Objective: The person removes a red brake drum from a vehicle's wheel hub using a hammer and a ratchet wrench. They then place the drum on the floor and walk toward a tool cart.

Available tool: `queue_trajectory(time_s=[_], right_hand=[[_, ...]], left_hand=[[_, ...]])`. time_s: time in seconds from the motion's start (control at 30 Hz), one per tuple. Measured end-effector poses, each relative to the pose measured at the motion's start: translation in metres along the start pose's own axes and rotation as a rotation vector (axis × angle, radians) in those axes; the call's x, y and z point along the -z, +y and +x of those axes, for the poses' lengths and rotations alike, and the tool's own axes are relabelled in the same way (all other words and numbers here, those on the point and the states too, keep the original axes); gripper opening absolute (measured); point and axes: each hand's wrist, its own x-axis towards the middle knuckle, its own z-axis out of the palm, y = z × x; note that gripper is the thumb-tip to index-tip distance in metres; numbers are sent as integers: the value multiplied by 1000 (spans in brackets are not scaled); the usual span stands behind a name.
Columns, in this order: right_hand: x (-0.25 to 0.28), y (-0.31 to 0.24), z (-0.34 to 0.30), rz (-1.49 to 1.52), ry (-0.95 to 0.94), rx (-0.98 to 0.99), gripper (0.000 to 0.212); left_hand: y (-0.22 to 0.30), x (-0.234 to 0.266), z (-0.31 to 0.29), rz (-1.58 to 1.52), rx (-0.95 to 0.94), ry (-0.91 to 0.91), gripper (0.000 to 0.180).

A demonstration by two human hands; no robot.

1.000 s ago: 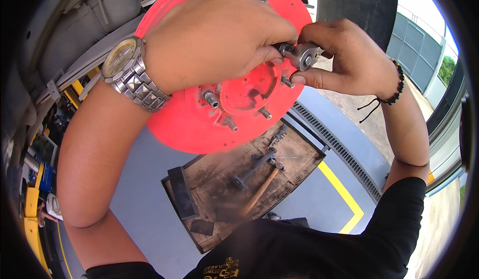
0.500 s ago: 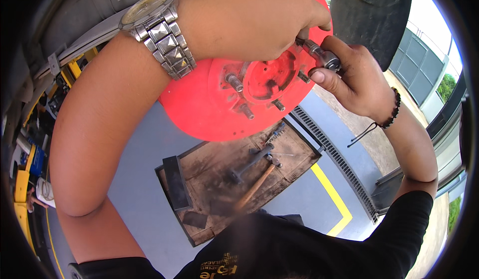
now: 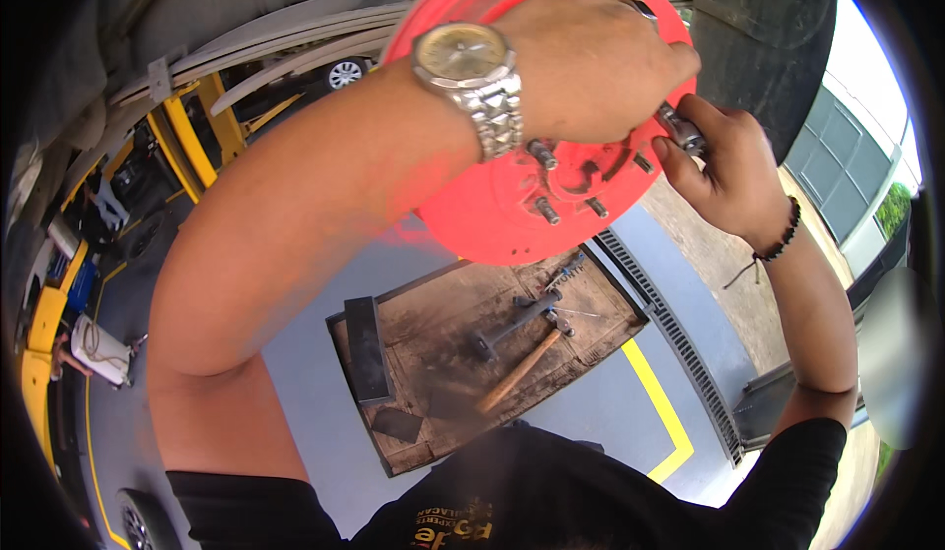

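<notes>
A bright red brake drum (image 3: 472, 225) with several threaded wheel studs (image 3: 547, 210) fills the upper middle. My left hand (image 3: 600, 63), wearing a steel watch (image 3: 463, 56), reaches across its face. The fingers are curled near the drum's right rim; what they grip, if anything, is hidden. At the drum's right side my right hand (image 3: 726, 171) is closed round a metal socket wrench (image 3: 683, 131). The wrench's rounded head shows between thumb and fingers, its far end close to my left fingers. Its handle is hidden by my hand.
Below stands a grimy tray (image 3: 443, 304) holding a wooden-handled hammer (image 3: 522, 368), a dark metal bar tool (image 3: 520, 324) and a black box (image 3: 367, 348). A floor grate (image 3: 679, 353) runs along the right. Yellow lift posts (image 3: 187, 142) stand at the left.
My view has shifted, so the drum and tray appear farther right. Both hands stay at the drum's right side, and the right one still holds the socket wrench.
</notes>
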Motion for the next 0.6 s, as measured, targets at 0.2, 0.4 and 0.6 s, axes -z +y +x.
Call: queue_trajectory(time_s=[0.2,0.4,0.6], right_hand=[[41,10,30,-581,34,645,22],[-44,19,-24,904,289,-647,32],[-33,34,-14,689,282,-529,31]], left_hand=[[12,22,-4,-122,87,6,46],[5,4,0,-158,126,-227,51],[0,11,6,-113,117,-299,49]])
